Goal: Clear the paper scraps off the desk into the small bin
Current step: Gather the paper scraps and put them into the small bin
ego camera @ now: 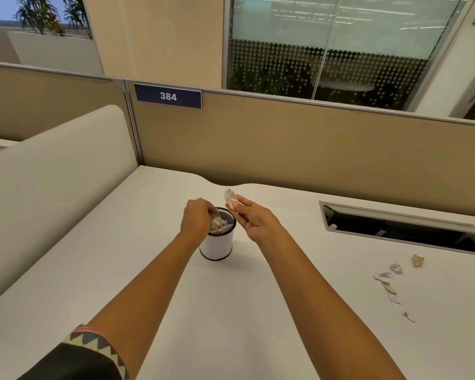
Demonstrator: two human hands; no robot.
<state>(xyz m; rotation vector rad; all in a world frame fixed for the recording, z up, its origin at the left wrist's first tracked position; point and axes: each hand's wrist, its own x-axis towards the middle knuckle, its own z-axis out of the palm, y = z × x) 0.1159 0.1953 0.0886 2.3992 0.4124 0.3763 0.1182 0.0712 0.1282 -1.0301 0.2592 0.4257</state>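
Fingers (232,205) of right hand (254,219) pinch scrap (229,195) beside bin (217,244).

Both hands crowd the mouth of the small white cylindrical bin (217,246). Open white desk (285,311) lies between it and the loose paper scraps (390,283). The rectangular cable cutout (395,227) interrupts the surface behind them.

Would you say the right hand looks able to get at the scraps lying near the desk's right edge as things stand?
Probably yes, once it lets go of its load. The right hand holds a crumpled scrap beside the bin, and the bare desk between it and the loose scraps holds nothing in the way.
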